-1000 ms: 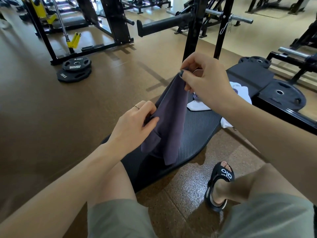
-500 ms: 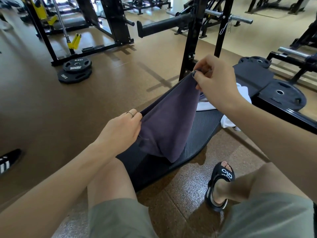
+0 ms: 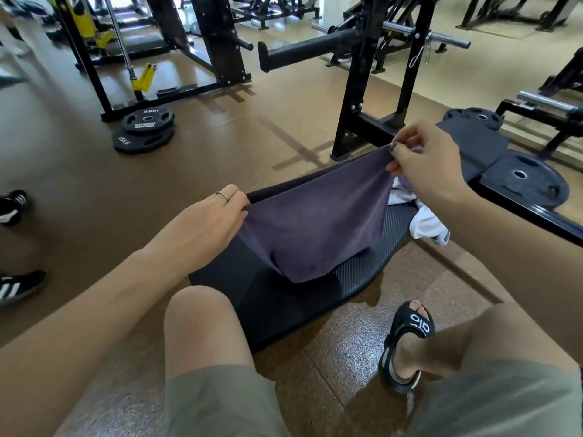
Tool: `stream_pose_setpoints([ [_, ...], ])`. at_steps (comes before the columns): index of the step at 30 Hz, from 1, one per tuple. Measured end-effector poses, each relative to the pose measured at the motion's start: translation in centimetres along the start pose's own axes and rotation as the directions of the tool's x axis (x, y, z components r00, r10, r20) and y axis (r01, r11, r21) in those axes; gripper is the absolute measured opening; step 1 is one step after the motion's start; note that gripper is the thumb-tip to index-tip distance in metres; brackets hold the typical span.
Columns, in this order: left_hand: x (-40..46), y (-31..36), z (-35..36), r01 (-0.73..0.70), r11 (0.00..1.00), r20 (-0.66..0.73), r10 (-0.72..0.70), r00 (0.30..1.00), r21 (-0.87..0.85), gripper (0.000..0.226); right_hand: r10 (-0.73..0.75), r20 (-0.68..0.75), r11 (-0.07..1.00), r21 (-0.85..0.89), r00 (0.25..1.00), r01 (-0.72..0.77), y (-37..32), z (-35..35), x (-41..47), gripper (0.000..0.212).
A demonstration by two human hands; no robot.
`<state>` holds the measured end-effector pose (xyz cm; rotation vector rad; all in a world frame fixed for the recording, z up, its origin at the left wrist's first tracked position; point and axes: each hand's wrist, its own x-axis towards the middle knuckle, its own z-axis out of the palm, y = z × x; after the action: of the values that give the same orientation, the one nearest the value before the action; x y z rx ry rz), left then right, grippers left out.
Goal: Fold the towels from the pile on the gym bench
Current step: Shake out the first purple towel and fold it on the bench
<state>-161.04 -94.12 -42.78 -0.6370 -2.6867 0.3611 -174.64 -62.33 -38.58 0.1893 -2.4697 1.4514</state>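
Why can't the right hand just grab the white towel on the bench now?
Probably it could reach: the crumpled white towel lies just below the right hand. But that hand is busy pinching the dark purple towel.

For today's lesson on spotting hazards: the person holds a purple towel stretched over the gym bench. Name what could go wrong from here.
1. The right hand only pinches a corner of the purple towel; it may slip, spoiling the fold.
2. The towel's sagging bottom edge hangs near the edge of the bench, so it could slide to the floor when laid down.
3. The white towel already droops off the bench's side, beside the right arm, which might knock it off.
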Motion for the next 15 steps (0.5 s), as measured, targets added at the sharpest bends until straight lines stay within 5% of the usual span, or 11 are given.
stream_pose_setpoints([
  [4, 0.3, -0.9, -1.3, 0.150, 0.883, -0.050, -0.192, 0.980, -0.445, 0.021, 0.013, 0.026, 1.000, -0.016, 1.000, -0.012, 0.7, -0.4, 0.2, 0.010],
  [10, 1.3, -3.8, -3.1, 0.066, 0.896, -0.191, -0.165, 0.968, -0.439, 0.017, -0.033, 0.088, 0.999, -0.033, 0.996, 0.036, 0.4, -1.5, 0.8, 0.017],
  [15, 2.2, -4.6, -3.8, 0.128, 0.902, -0.251, -0.248, 0.936, -0.413, 0.009, -0.043, 0.084, 0.999, 0.001, 0.996, 0.043, -0.4, -1.3, 1.0, 0.020],
])
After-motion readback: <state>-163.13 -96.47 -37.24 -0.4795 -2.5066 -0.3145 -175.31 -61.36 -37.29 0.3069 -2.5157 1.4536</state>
